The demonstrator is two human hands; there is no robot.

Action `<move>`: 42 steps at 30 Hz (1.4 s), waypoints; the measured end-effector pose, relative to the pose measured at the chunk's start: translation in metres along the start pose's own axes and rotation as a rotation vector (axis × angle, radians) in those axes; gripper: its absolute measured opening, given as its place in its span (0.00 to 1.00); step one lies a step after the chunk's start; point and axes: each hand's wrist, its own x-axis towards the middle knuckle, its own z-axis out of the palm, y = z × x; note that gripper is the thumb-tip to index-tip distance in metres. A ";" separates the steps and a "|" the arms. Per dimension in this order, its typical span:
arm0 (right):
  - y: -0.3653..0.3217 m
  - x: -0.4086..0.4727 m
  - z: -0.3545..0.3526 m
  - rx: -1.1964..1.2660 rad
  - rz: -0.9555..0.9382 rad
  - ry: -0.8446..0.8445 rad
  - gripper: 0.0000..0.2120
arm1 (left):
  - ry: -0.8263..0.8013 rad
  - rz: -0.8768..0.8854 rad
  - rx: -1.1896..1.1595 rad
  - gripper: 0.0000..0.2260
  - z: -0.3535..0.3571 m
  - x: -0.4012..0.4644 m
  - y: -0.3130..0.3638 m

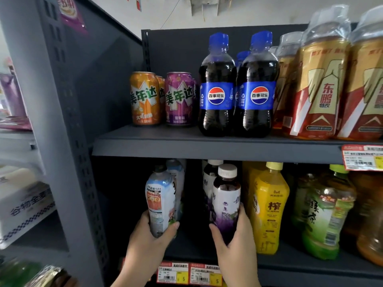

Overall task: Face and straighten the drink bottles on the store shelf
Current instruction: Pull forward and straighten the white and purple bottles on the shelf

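Note:
On the lower shelf [290,264] my left hand [149,239] grips the base of a white-and-blue labelled bottle [159,199], which tilts slightly right. My right hand [234,239] holds a dark purple drink bottle with a white cap [226,195], standing nearly upright. More bottles of the same kinds stand behind each. A yellow bottle [269,208] and a green tea bottle [325,214] stand to the right. On the upper shelf [165,146], two Pepsi bottles [216,88] face forward.
Orange and purple cans [145,98] sit left on the upper shelf, gold-and-red bottles [319,85] on the right. Price tags [188,273] hang on the lower shelf edge. A grey upright post [68,141] bounds the left side, with boxes beyond it.

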 end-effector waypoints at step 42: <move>-0.028 0.038 0.095 0.225 0.097 -0.465 0.27 | 0.031 0.042 -0.077 0.22 0.000 0.006 -0.008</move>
